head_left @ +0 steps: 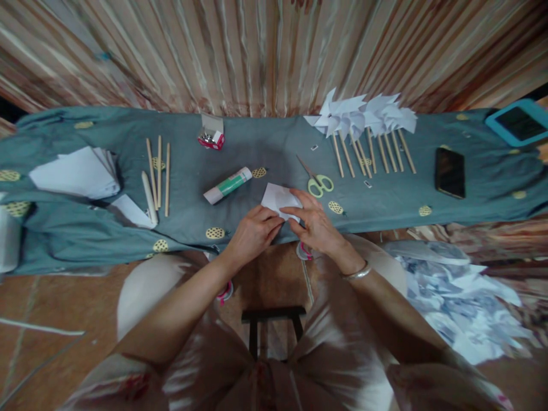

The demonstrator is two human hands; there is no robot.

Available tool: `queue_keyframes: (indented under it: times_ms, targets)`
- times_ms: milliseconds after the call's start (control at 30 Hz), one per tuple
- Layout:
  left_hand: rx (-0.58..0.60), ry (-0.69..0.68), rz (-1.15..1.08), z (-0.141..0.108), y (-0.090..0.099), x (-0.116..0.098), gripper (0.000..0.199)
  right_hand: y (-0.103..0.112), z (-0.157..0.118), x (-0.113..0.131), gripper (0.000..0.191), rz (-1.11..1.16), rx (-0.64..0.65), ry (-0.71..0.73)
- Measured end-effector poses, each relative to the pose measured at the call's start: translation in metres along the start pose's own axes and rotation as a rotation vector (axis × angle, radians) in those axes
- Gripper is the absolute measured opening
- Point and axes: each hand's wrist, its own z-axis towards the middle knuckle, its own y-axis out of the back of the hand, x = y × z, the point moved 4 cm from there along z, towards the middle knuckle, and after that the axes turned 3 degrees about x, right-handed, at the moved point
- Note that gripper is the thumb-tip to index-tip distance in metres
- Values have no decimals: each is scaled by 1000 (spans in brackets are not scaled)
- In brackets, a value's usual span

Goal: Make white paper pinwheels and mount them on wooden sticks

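A small folded piece of white paper (278, 197) lies at the near edge of the cloth, between my two hands. My left hand (256, 231) has its fingers pressed together on the paper's lower left edge. Bent over the paper's right side, my right hand (314, 222) grips it between thumb and fingers. Green-handled scissors (317, 181) lie just beyond my right hand. A glue stick (228, 185) with a green and white label rests to the left of the paper.
Paper pinwheels (363, 114) on wooden sticks lie at the back right, near a phone (450, 172) and a blue-framed tablet (520, 123). Leftward are loose sticks (158, 171), a paper stack (77, 174) and a small red box (211, 132). White paper pieces (462, 302) heap at lower right.
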Motion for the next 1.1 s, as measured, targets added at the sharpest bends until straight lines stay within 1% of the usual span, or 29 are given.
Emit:
queue_keyframes:
  times_ms: [133,267,367,500,600,833,967,1100]
  targets:
    - [28,8,3,0,0,0,18,-2,-2,7,41,-47,-12,-11]
    - [62,25,65,0,-1,0,19,-4,-2,11,37,-52,-43,16]
    - [63,17,110,1,0,0,18,-4,-1,11,36,-57,-54,22]
    - [44,5,120,3,2,-1,18,-3,1,7,38,-20,-87,-39]
    - [59,19,117,4,1,-1,19,-2,0,6,40,-21,-110,-50]
    - [58,21,125,3,-1,0,19,-4,-2,9,40,-121,-61,5]
    - [53,18,126,3,-1,0,17,-5,-1,9,39,-110,-60,5]
    - [46,10,143,4,0,-1,18,-1,3,4,38,-21,-141,-16]
